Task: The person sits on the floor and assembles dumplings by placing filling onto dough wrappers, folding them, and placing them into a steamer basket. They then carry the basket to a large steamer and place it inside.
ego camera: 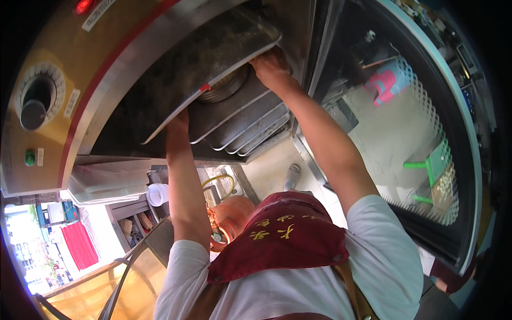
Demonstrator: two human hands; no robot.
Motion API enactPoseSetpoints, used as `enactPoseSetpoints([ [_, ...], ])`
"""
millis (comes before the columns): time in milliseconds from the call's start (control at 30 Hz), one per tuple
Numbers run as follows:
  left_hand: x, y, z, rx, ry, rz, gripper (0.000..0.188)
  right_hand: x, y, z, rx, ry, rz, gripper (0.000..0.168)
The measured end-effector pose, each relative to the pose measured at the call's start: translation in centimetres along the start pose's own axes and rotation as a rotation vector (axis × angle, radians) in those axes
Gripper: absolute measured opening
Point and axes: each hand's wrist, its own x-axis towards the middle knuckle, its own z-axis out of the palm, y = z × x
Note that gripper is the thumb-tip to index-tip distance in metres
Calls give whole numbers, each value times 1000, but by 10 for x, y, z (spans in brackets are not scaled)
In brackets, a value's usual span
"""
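A wide metal tray [240, 64] with a pale rim and a small red mark sits in the top of an open cabinet oven. My right hand [274, 68] grips under its near rim, close to the right corner. On the other side, my left hand [183, 117] reaches beneath the same rim. Its fingers are hidden, so its hold cannot be made out. Between my wrists, a round metal pan [226, 86] shows partly below the tray, with something yellowish in it. Lower metal trays [256, 126] sit stacked beneath.
The glass door [384, 120] stands open on my right. The control panel [40, 96] has a dial and a lit red lamp. Below are an orange gas cylinder [234, 214], a yellow hose [224, 178], a white tub [157, 195] and a shod foot [294, 172]. Another person [452, 276] shows low right.
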Motion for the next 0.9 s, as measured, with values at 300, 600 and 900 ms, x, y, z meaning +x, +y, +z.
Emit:
enactPoseSetpoints([
  [300,-174,-63,68,370,-116,8,34,-432,-108,-185,385,-165,909,26],
  [600,-394,-70,117,362,-1328,-70,43,-431,-47,-335,442,694,1026,42],
  [900,-501,-128,136,952,-1777,-186,48,-441,-77,-363,566,304,846,56],
])
